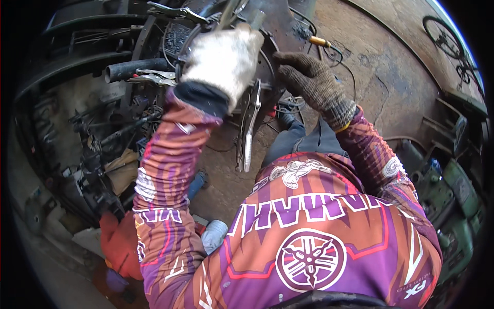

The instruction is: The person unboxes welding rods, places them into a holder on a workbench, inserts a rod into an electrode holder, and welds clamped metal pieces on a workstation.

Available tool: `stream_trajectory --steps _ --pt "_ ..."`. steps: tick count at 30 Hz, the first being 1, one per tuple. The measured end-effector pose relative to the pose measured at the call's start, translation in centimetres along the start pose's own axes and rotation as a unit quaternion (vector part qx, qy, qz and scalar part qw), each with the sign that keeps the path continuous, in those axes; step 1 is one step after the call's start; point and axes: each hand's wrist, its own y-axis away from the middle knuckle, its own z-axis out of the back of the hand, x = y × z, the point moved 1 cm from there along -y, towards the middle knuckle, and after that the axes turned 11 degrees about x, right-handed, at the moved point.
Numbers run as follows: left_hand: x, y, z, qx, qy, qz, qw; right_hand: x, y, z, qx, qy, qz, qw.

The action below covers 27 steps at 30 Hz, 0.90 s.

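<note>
My left hand (221, 61), in a white work glove, is closed over the metal workpiece at the top middle. Its fingers point away, so what they grip is hidden; a metal bar (227, 14) rises just beyond them. My right hand (315, 82), in a grey-brown knitted glove, hovers at the right edge of the round dark metal piece (268, 59). Its fingers are bent but apart, with nothing visible between them. Locking pliers (249, 126) hang from the near side of that piece. More locking pliers (177, 11) clamp at its far left, and another pair (154, 77) lies at its left.
A dark pipe (135, 69) juts out leftward. Right of the workpiece lies a yellow-handled tool (320, 41) with a black cable. Metal scrap (98, 131) crowds the left. Another person in orange (122, 242) is low at the lower left. Green machinery (455, 206) stands at the right, a bicycle (447, 41) beyond.
</note>
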Motion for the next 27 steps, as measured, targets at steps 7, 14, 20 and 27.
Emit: stream_trajectory --steps 7,14,20,27 --pt "0.5 -7.3 4.5 0.152 -0.010 -0.088 0.984 -1.1 -0.8 2.0 0.016 -0.032 -0.076 0.996" --pt "-3.0 -6.7 12.3 0.383 0.049 -0.011 0.923 -0.7 0.0 3.1 0.068 0.041 -0.098 0.992" --pt "-2.3 -6.2 12.4 0.372 0.091 -0.024 0.924 -3.8 -0.3 2.3 0.070 0.041 0.017 0.997" --pt "-2.5 -4.7 10.8 0.252 0.016 -0.086 0.964 -3.6 1.7 5.4 0.059 -0.218 0.011 0.974"
